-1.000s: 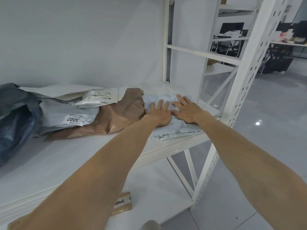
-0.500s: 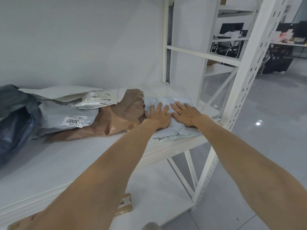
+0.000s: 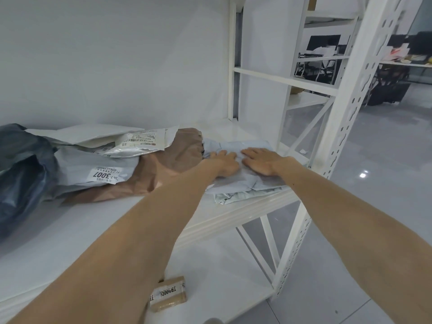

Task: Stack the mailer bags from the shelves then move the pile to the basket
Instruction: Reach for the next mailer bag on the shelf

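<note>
Because the left hand [image 3: 225, 163] and right hand [image 3: 262, 161] lie flat with straight fingers on the pale mailer bags [image 3: 235, 191] at the front right corner of the shelf [image 3: 93, 228], gripping nothing, these slick bags could slide over the edge if pushed unevenly.

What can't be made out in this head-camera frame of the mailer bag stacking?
- Basket: nowhere in the head view.
- Pale mailer pile: bag count unclear; the left hand and right hand lie flat over its top.
- Dark plastic bag: cut off by the left edge.
- Small box on the lower shelf: label partly hidden behind the left forearm.
</note>
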